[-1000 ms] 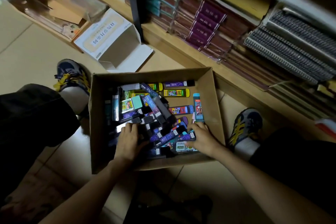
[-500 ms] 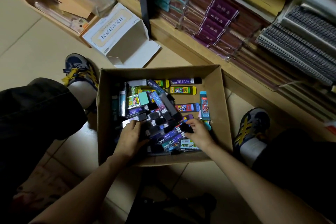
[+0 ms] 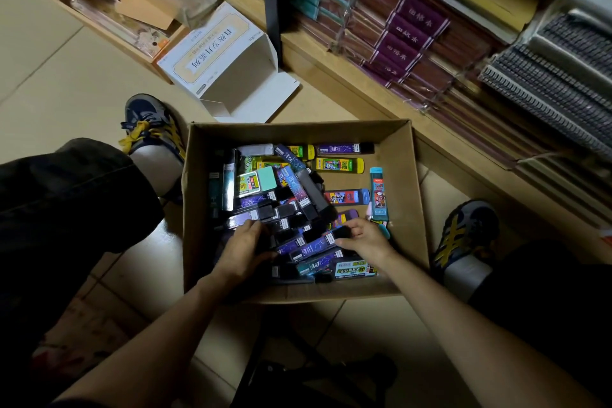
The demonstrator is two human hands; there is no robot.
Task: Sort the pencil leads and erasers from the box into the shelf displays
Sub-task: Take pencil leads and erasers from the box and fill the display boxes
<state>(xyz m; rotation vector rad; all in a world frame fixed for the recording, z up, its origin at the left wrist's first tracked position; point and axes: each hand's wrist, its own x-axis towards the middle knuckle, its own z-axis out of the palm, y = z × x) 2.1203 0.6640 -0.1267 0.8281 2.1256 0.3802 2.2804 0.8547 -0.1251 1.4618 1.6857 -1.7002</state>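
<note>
Hands both reach into the cardboard box from its 6 o'clock side. The left hand lies on the heap with its fingers curled round several dark lead cases. The right hand pinches the black cap of a purple lead case between thumb and fingertips. Tiled floor fills the frame from 6 to 10 o'clock. A wooden shelf runs diagonally from 12 to 4 o'clock, carrying purple-banded notebooks and, at 2 o'clock, spiral-bound pads. The box stands open on the floor at centre, just beside the shelf edge, between the left shoe at its 10 o'clock and the right shoe at its 3 o'clock. An open white carton lies on its side just beyond the box's 12 o'clock rim. Inside the box, the heap of lead cases is piled from centre towards 8 o'clock. A mint-green pack rests on top at 10 o'clock; whether it is an eraser cannot be told. Lying apart from the heap are a yellow lead case at 12 o'clock and a blue lead case at 3 o'clock.
</note>
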